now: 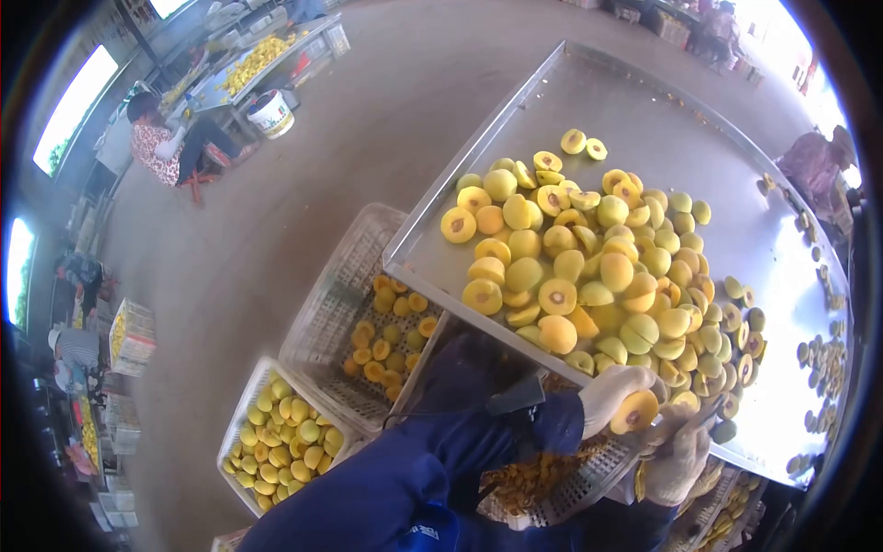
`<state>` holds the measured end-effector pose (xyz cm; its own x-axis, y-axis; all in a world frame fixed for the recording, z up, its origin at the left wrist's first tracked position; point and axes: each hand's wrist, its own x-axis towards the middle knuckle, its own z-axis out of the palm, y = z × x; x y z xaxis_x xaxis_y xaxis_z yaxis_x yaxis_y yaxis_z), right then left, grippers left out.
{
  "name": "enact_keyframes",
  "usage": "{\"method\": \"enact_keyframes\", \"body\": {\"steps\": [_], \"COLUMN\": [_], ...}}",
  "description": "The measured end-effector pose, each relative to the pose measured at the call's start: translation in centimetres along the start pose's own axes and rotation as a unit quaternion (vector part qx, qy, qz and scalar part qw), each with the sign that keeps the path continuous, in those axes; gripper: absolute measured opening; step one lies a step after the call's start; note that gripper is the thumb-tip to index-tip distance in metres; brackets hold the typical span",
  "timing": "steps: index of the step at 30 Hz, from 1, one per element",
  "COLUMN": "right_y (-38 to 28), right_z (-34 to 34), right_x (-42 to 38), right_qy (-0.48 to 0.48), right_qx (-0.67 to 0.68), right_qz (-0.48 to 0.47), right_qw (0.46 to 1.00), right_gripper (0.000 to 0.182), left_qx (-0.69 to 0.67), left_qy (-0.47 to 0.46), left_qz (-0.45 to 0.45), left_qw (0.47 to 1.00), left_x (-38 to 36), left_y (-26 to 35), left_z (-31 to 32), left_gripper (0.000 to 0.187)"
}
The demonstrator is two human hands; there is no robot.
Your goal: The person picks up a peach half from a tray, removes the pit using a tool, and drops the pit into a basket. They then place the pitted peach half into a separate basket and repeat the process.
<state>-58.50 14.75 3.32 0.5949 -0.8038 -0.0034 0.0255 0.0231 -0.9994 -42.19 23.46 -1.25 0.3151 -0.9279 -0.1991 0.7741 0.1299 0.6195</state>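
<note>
At the near edge of the metal tray, my gloved left hand is closed round a halved yellow fruit, its cut face showing. My gloved right hand is right beside it, fingers curled in a grip; something thin and dark seems to stick out of it, too small to name. A large heap of halved fruit lies on the tray just beyond both hands. Below them a basket holds brownish scraps.
To the left of the tray, a grey crate holds some fruit halves, and a white crate is full of fruit. People sit at the far left and upper right; another person is beyond the tray's right side. A white bucket stands on the floor.
</note>
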Motion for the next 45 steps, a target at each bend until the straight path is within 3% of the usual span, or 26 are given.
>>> {"method": "enact_keyframes", "body": {"steps": [3, 10, 12, 13, 14, 16, 18, 20, 23, 28, 30, 33, 35, 37, 38, 42, 45], "right_y": [2.3, 0.5, 2.2, 0.4, -1.0, -2.1, -3.6, -4.3, -3.8, -2.7, -1.5, 0.0, 1.4, 1.7, 1.3, 2.2, 2.9], "right_z": [-1.3, -0.2, -1.4, -0.9, 0.4, 1.6, 1.0, 1.9, 3.2, 2.8, 3.0, 2.5, 2.0, 2.9, 2.8, 1.0, 0.2], "right_x": [1.0, -0.6, -3.5, -5.3, -5.6, -8.0, -9.4, -12.0, -14.6, -12.9, -11.3, -9.2, -8.3, -6.8, -6.6, -5.4, -5.3], "right_qy": [-0.068, 0.007, 0.010, -0.024, -0.057, -0.022, -0.071, -0.070, -0.045, -0.007, 0.006, 0.007, 0.026, 0.030, 0.042, 0.070, 0.059], "right_qx": [0.074, 0.140, 0.064, 0.048, 0.032, 0.039, -0.040, -0.007, 0.012, -0.001, -0.021, 0.006, -0.048, -0.053, -0.037, 0.001, 0.048], "right_qz": [0.052, 0.159, 0.121, 0.078, 0.032, 0.101, 0.150, 0.198, 0.238, 0.221, 0.220, 0.217, 0.202, 0.185, 0.189, 0.156, 0.147], "right_qw": [0.994, 0.977, 0.991, 0.996, 0.997, 0.994, 0.985, 0.978, 0.970, 0.975, 0.975, 0.976, 0.978, 0.981, 0.980, 0.985, 0.986], "right_gripper": [0.055, 0.069, 0.068, 0.064, 0.060, 0.059, 0.057, 0.051, 0.042, 0.034, 0.028, 0.022, 0.022, 0.019, 0.017, 0.012, 0.027], "left_qx": [0.026, -0.114, -0.140, -0.175, -0.115, -0.108, -0.129, -0.111, -0.064, -0.073, -0.129, -0.125, -0.040, 0.070, 0.127, 0.238, 0.123], "left_qy": [-0.004, -0.027, -0.048, 0.030, -0.018, 0.013, -0.001, -0.042, -0.025, -0.008, -0.024, 0.013, -0.048, -0.067, -0.060, -0.038, -0.027], "left_qz": [-0.008, 0.013, -0.012, -0.020, -0.002, -0.020, -0.039, -0.021, -0.013, -0.013, -0.033, -0.030, -0.032, 0.024, 0.063, 0.046, -0.004], "left_qw": [1.000, 0.993, 0.989, 0.984, 0.993, 0.994, 0.991, 0.993, 0.998, 0.997, 0.991, 0.992, 0.998, 0.995, 0.988, 0.969, 0.992], "left_x": [1.0, 1.3, 0.1, -0.8, -1.6, -2.8, -4.2, -5.7, -7.1, -6.4, -5.9, -5.1, -4.0, -3.5, -3.4, -2.1, -1.1], "left_y": [0.2, 0.1, -0.2, -0.9, -0.7, -0.9, -1.4, -1.5, -1.8, -2.1, -2.0, -2.8, -5.0, -4.1, -4.1, -4.1, -3.5], "left_z": [-0.9, -0.7, -1.5, -1.3, -1.5, -1.0, -1.4, -1.7, -3.0, -3.8, -3.2, -1.7, -3.1, -3.0, -2.2, -1.8, -2.0], "left_gripper": [0.036, 0.036, 0.035, 0.037, 0.040, 0.054, 0.054, 0.053, 0.050, 0.051, 0.043, 0.051, 0.051, 0.049, 0.048, 0.040, 0.051]}}
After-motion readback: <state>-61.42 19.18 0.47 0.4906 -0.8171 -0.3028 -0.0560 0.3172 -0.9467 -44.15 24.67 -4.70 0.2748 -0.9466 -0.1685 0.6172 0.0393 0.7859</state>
